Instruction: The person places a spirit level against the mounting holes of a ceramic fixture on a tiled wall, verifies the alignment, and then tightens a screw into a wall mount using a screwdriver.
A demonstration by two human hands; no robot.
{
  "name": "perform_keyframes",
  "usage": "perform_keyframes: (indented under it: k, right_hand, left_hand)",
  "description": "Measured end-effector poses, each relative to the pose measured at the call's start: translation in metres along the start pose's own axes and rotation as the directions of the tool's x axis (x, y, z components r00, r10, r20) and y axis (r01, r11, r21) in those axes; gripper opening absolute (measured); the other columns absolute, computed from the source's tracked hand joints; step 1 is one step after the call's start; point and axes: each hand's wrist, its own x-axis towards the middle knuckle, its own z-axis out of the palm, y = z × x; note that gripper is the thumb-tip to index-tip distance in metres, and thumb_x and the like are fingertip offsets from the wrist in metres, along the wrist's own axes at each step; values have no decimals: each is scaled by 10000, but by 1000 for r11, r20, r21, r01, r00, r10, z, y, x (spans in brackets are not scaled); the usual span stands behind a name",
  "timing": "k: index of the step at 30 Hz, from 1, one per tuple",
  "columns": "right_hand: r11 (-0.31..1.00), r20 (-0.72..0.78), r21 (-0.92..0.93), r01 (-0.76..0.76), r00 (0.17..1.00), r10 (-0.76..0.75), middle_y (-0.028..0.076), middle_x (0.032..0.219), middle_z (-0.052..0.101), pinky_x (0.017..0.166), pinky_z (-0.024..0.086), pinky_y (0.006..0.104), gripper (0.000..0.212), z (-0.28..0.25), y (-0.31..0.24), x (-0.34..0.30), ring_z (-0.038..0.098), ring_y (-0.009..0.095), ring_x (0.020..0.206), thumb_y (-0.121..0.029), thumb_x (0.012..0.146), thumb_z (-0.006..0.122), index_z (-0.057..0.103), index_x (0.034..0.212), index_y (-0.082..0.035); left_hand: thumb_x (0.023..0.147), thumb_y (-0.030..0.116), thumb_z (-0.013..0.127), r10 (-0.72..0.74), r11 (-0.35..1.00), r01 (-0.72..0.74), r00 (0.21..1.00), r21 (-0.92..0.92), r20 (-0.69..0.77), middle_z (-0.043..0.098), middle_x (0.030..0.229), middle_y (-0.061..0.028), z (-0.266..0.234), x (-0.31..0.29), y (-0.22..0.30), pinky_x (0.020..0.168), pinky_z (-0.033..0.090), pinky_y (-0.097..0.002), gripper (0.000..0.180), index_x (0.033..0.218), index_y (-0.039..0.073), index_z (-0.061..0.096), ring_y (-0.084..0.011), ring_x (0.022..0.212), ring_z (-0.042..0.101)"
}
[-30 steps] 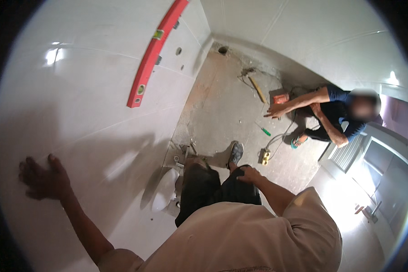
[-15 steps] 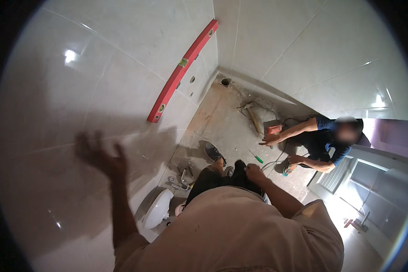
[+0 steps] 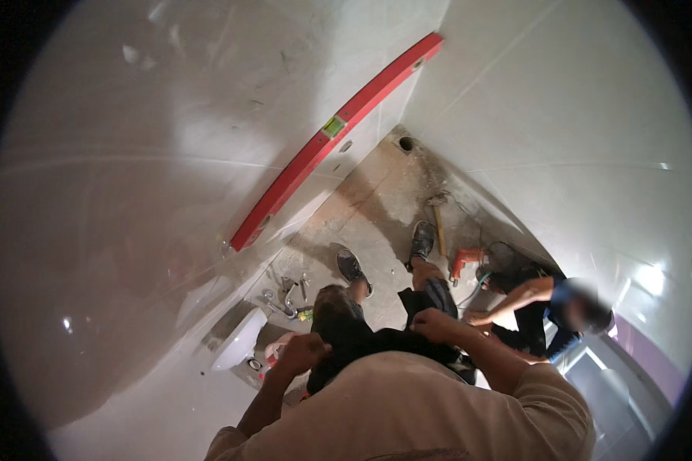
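My left hand [image 3: 304,353] is closed at the left thigh, its fingers curled against my black trousers [image 3: 396,338]. On the other thigh my right hand [image 3: 438,326] pinches the black cloth, and a dark flap of it stands up beside the fingers. Both legs are bent apart, with dark shoes on the floor. Ahead and to the left, a long red spirit level [image 3: 307,157] with a yellow-green vial lies slanting along the tiled wall; neither hand touches it.
A co-worker [image 3: 577,307] crouches at the right, arms reaching forward. Near them lie a red drill [image 3: 467,263] and a hammer [image 3: 440,223]. A white washbasin [image 3: 240,338] and metal tap parts [image 3: 284,300] are at the left. A round drain hole [image 3: 405,144] opens near the far corner.
My left hand has come down from its raised, spread position by the wall to my thigh. My feet now stand farther apart, and the view has swung closer to the level.
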Motion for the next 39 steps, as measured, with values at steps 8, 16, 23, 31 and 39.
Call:
perform_keyframes:
  k: [8,16,23,31,39]
  right_hand:
    - [962,-683,-212,174,677,-273,239,924,665,792,535,467,335,-205,10,242,663,398,860,-190,917,661,602,1191,-6]
    - [395,-779,-599,696,-392,-489,88,1077,601,799,523,313,482,-342,-92,358,606,156,953,-134,992,623,441,1422,-15]
    - [81,-723,-668,739,-620,-303,217,1263,531,1025,434,399,520,-353,-137,382,548,269,1145,-266,1027,554,412,1411,54]
    - [-166,-844,-496,852,-518,-140,11,864,590,661,420,250,319,-371,-162,323,503,103,733,-253,1025,528,635,1170,10]
    - [-169,-863,-226,959,-278,-421,29,700,569,502,354,287,400,-390,-159,270,503,130,554,-398,1041,499,615,880,-50]
  left_hand:
    - [872,136,710,331,935,-222,253,278,-909,539,1022,-163,-17,163,-1,856,442,-431,288,1050,18,516,-318,954,531]
    - [997,354,549,313,946,191,-749,262,-584,589,1013,-164,-96,226,-54,925,433,-461,381,1055,-22,579,-306,1051,548]
    - [1046,351,435,174,734,30,-974,679,-145,524,1327,-190,-147,236,-39,975,468,-452,481,1375,2,401,-304,1170,553]
    - [1035,529,364,411,602,103,-890,792,-197,422,1441,-189,-150,207,-16,1037,399,-437,668,1474,26,336,-283,1262,474]
    - [1016,603,369,656,615,358,-727,702,-205,467,1362,-199,-149,202,-2,1085,384,-490,690,1408,36,411,-339,1244,508]
